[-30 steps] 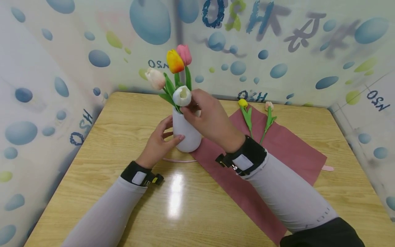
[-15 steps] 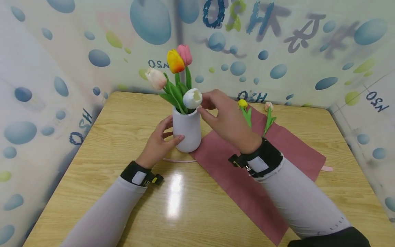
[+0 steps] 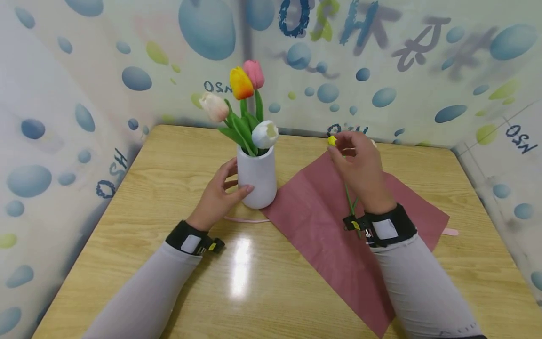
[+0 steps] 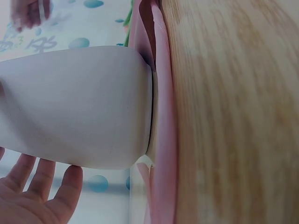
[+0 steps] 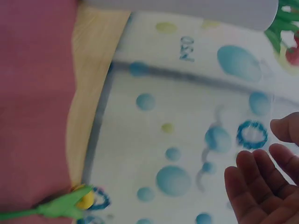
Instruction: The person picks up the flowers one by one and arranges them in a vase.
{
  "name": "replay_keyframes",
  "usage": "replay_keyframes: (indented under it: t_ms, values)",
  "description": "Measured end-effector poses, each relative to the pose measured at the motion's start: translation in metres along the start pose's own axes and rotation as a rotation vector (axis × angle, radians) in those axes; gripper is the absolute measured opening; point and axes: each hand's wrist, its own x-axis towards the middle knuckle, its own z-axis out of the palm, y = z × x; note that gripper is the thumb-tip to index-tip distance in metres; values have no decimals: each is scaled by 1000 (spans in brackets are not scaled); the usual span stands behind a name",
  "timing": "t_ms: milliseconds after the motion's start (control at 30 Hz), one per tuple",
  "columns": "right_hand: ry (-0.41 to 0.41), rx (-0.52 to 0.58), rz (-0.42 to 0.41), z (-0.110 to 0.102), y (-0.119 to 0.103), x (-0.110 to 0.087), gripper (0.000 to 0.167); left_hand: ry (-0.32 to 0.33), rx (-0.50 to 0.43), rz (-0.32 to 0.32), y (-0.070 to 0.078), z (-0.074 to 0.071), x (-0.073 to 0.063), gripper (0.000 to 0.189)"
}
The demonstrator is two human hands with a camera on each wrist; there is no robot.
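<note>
My left hand [image 3: 217,197] grips the side of a white vase [image 3: 258,182], its thumb across the front and fingers behind. From the vase rise a white tulip [image 3: 265,134], a yellow-orange tulip [image 3: 241,84], a pink tulip [image 3: 254,74] and a pale pink tulip [image 3: 214,107]. To the right, my right hand [image 3: 363,170] hovers over a loose yellow tulip [image 3: 332,141]. In the right wrist view its fingers [image 5: 261,184] are loosely bent around nothing, apart from that flower's green leaves [image 5: 63,206]. This hand mostly hides another loose tulip behind it.
Dusty-red wrapping paper [image 3: 313,226] lies slantwise on the wooden table [image 3: 178,160], right of the vase. A pink ribbon [image 3: 246,220] runs along the table by the vase's base. A patterned wall covering [image 3: 296,94] stands right behind the table.
My right hand has let go of the white tulip, which now leans at the vase's right rim, and has moved right to the loose tulips. My left hand keeps its place on the vase.
</note>
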Motion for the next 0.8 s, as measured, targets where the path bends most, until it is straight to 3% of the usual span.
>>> replay_keyframes:
  t_ms: [100, 267, 467, 667, 800]
  values:
    - [26, -51, 85, -3, 18, -4, 33, 3, -4, 2, -1, 0, 0, 77]
    - [-8, -90, 221, -6, 44, -9, 36, 4, -14, 7, -1, 0, -1, 77]
    - [-109, -112, 379, -8, 64, -17, 46, 4, -17, 6, -1, 0, -1, 77]
    - [-229, -184, 454, -8, 79, -22, 55, 10, -29, 11, 1, 1, -2, 76]
    - [-336, -242, 495, -6, 88, -24, 51, 11, -29, 16, 1, 1, -1, 76]
